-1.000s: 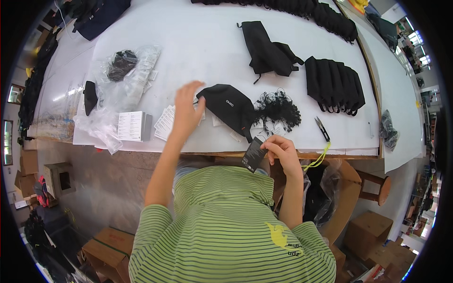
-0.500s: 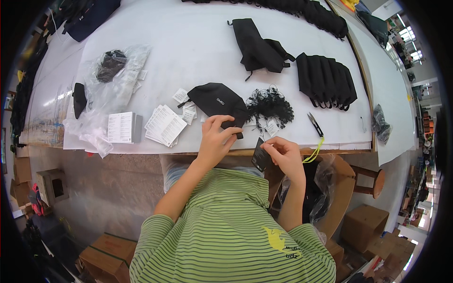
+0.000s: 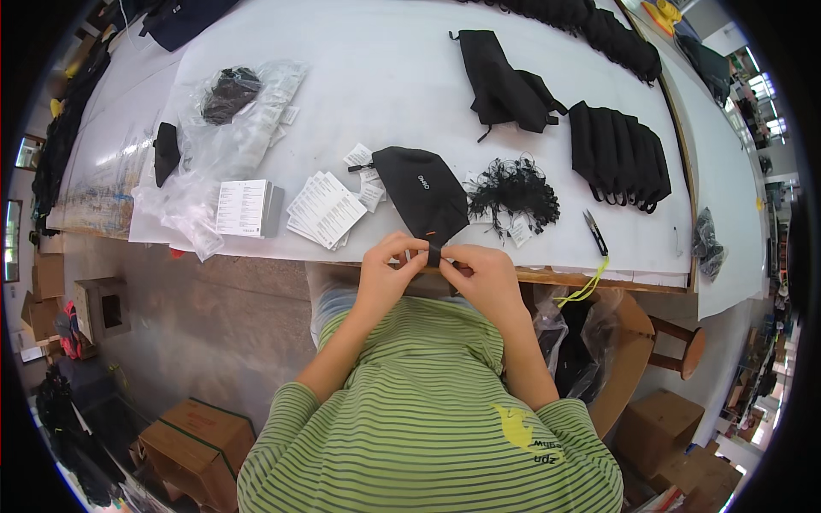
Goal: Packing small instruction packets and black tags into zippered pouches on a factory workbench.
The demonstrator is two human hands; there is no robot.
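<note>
A black fabric pouch (image 3: 423, 188) with small pale lettering lies at the table's near edge, its narrow end toward me. My left hand (image 3: 386, 272) is closed, pinching the short black loop at that end. Fingertips of my right hand (image 3: 489, 275) meet the loop from the other side; they are closed on the black hang tag, mostly hidden under the fingers. A small orange mark shows on the pouch just above the loop. Right of the pouch lies a tangled heap of black strings (image 3: 516, 195). White printed labels (image 3: 327, 211) are fanned out at its left.
A stack of white cards (image 3: 244, 208) and a clear plastic bag (image 3: 256, 111) lie on the left. Thread snips (image 3: 596, 233) with a yellow cord rest near the right edge. Beyond are a row of black pouches (image 3: 617, 156) and loose black fabric (image 3: 505, 85). Below stands an open carton (image 3: 629, 359).
My right hand has brought the black hang tag up to the pouch's loop, beside my left hand. The pouch has turned, its narrow end now pointing at me. The whole view has shifted slightly.
</note>
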